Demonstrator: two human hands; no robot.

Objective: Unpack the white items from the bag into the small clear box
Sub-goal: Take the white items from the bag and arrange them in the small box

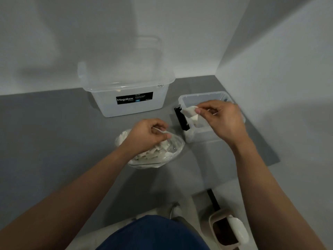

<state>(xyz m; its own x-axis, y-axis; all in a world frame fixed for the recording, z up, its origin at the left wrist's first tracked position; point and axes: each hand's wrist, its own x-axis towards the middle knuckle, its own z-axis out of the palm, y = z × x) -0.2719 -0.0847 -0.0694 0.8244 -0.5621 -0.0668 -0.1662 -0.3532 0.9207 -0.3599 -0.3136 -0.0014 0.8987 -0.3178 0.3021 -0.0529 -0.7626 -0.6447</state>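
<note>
A clear plastic bag full of white items lies on the grey table in the middle. My left hand rests over the bag and pinches its top edge. My right hand hovers over the small clear box at the right and pinches a white item above the box's left rim. More white pieces show inside the box near its front left corner.
A large clear tub labelled Megabox stands at the back against the wall. A black strip leans on the small box's left side. Walls close the back and right. A beige dustpan sits on the floor below the table's edge.
</note>
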